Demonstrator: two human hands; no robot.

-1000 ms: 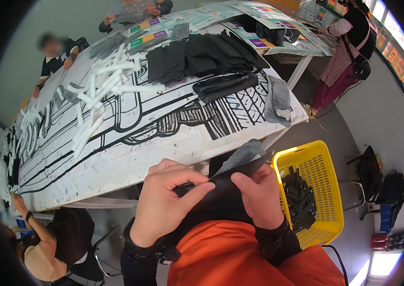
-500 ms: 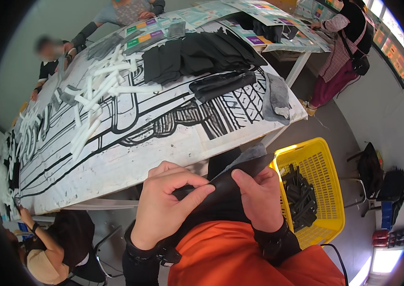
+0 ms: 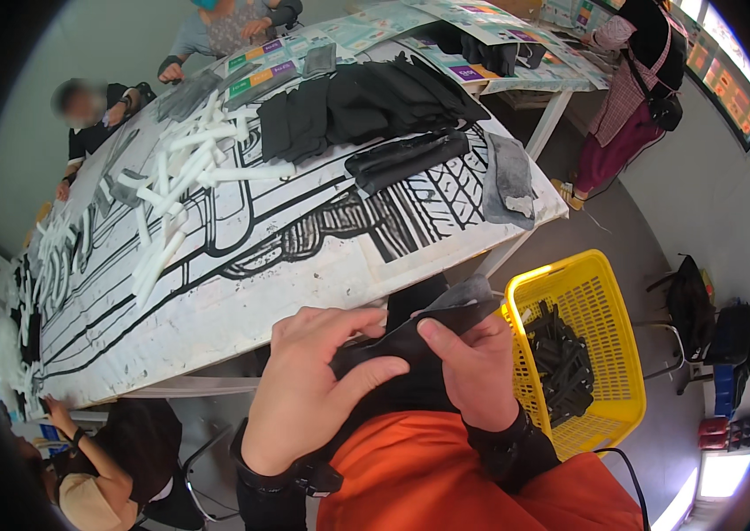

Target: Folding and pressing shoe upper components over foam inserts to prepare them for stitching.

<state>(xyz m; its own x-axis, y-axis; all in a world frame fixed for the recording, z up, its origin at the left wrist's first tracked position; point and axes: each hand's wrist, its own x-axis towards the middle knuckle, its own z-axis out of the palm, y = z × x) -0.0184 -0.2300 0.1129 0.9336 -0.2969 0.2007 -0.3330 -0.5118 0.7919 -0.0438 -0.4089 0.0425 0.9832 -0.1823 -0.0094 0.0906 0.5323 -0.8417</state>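
Note:
Above my lap I hold a thin black sheet (image 3: 432,320) of soft material, folded over, with a grey side showing along its upper edge. My right hand (image 3: 474,367) pinches its right end, thumb on top and fingers behind. Around the left end curves my left hand (image 3: 317,380); the thumb rests on the black face while the index finger is raised apart from it. Its other fingers are hidden behind the sheet. A yellow basket (image 3: 618,354) stands beside my right hand, with many short black rolled pieces (image 3: 561,367) inside.
On the white table (image 3: 322,265) with black line drawings lie stacked black sheets (image 3: 366,102), a folded black bundle (image 3: 406,161), a grey sheet (image 3: 508,181) and white rolls (image 3: 185,177). Several people work around the tables. Chairs (image 3: 689,301) stand at the right wall.
My left thumb and index finger have spread apart from their pinch on the sheet's edge. The sheet has tilted and shifted slightly down and left; the right hand keeps its grip.

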